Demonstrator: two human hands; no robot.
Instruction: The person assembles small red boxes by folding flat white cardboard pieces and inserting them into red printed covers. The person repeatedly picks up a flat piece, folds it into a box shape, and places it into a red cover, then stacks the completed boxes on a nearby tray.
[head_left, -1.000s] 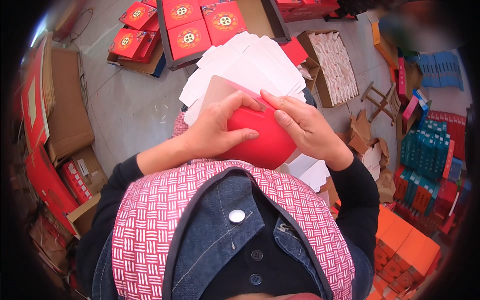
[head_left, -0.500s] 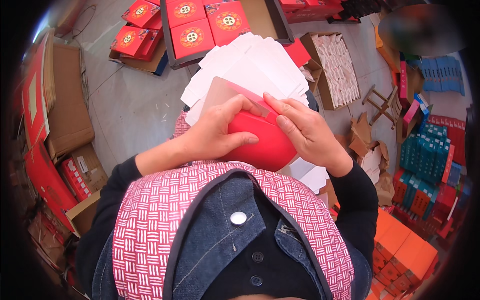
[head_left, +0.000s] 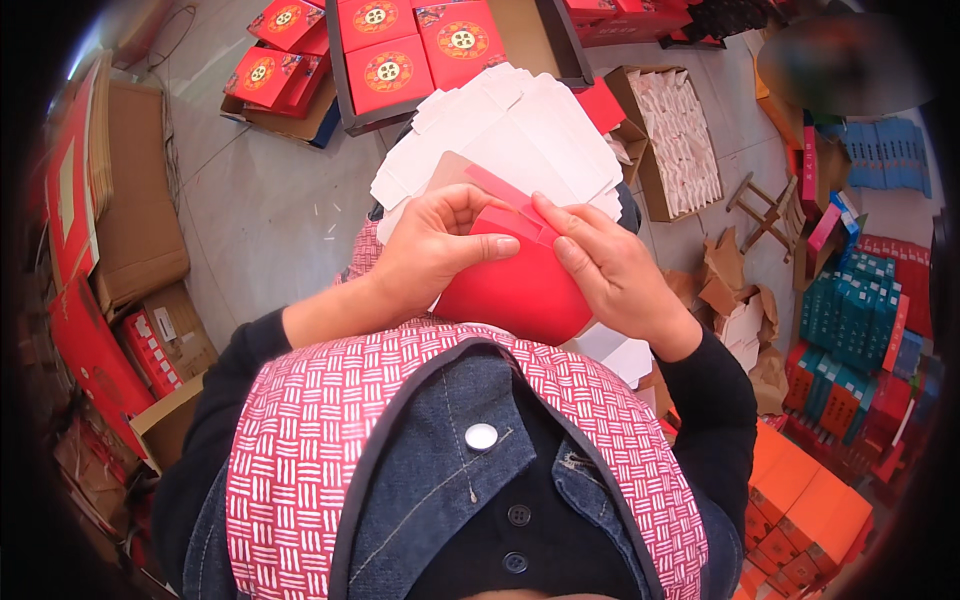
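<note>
A red cardboard box, partly folded, lies close to my apron with its flaps toward the far side. My left hand grips its far left edge, thumb on the red face and fingers curled over behind. On the right edge, my right hand pinches a narrow flap between thumb and fingers. Underneath and beyond is a fanned stack of flat white box blanks, on my lap. The underside of the red box is hidden.
A dark tray of finished red boxes stands ahead, with more red boxes left of it. To the right are a carton of white packets, a wooden stool and stacked teal boxes. Brown cardboard leans at left.
The far flap of the red box has swung and now sticks out narrower, up and left. My left thumb and fingers have shifted slightly up along the box edge.
</note>
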